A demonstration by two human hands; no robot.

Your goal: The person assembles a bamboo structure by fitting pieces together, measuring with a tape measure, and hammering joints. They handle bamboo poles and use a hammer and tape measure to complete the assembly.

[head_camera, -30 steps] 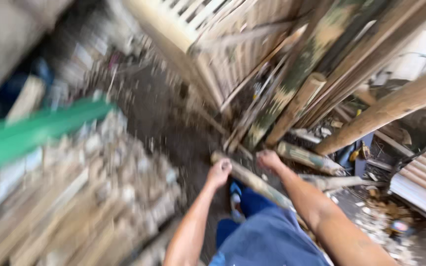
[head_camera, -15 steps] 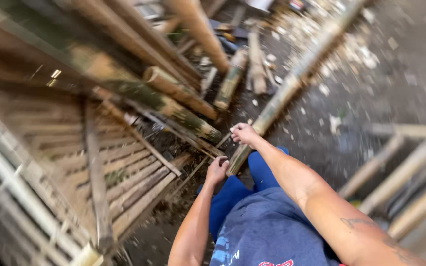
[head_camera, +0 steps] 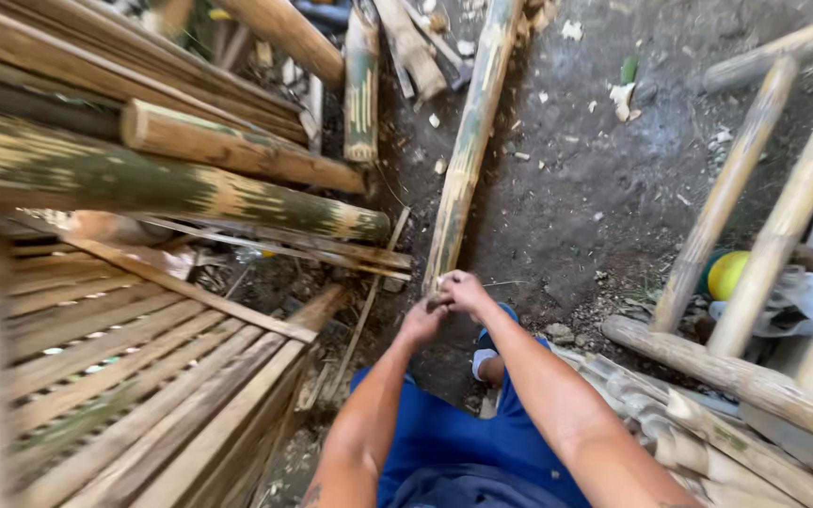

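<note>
A long split bamboo pole [head_camera: 470, 141] lies on the dirt ground, running away from me toward the top of the view. Both hands meet at its near end. My left hand [head_camera: 422, 321] is closed around the pole's tip from the left. My right hand [head_camera: 466, 291] grips the same end from above, fingers curled over it. My forearms reach forward over my blue shorts [head_camera: 454, 442]. Whether a small tool sits between the hands is hidden by the fingers.
Thick green-mottled bamboo poles [head_camera: 171, 183] are stacked at the left above a slatted bamboo panel [head_camera: 134, 376]. A bamboo frame [head_camera: 764, 207] stands at the right, with a yellow-green ball [head_camera: 728, 273] and cloth behind it. Short bamboo offcuts [head_camera: 361, 85] lie at the top.
The view has swung and steadied over the last second. Both hands have stayed on the pole's near end, and the pole now points straight away from me.
</note>
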